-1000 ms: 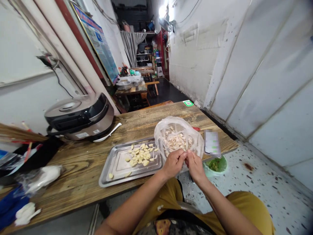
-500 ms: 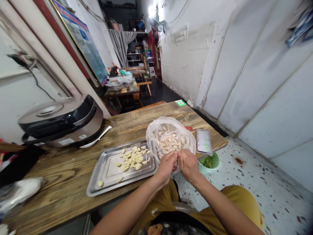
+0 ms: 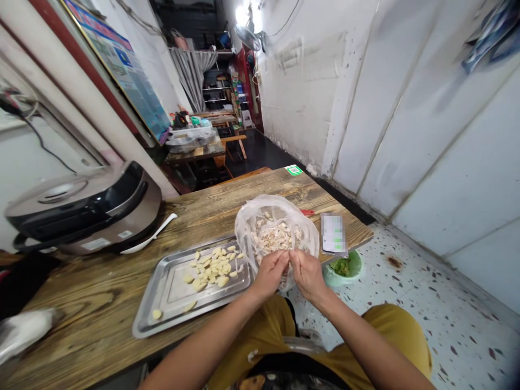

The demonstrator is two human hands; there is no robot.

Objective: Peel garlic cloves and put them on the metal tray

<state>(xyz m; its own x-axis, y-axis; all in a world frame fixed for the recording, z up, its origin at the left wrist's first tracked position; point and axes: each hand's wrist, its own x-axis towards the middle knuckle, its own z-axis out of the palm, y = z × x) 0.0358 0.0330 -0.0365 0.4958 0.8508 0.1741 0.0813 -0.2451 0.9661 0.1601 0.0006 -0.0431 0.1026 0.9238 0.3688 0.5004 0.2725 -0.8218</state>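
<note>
My left hand and my right hand meet fingertip to fingertip over the near edge of a clear plastic bag. Both are closed in a pinch. Whatever lies between the fingers is hidden or too small to make out. Inside the open bag is a heap of garlic cloves and skins, pale and pinkish. Left of it, a metal tray carries many peeled garlic cloves, mostly gathered toward its right half. The bag's left side overlaps the tray's right end.
A phone lies at the table's right end, near a red-handled tool. Below on the floor side is a green bowl with green scraps. A rice cooker and white spoon stand left on the wooden table.
The view has shifted slightly, so the table's things appear a little further left. My hands stay pinched together over the bag, with only slight finger movement.
</note>
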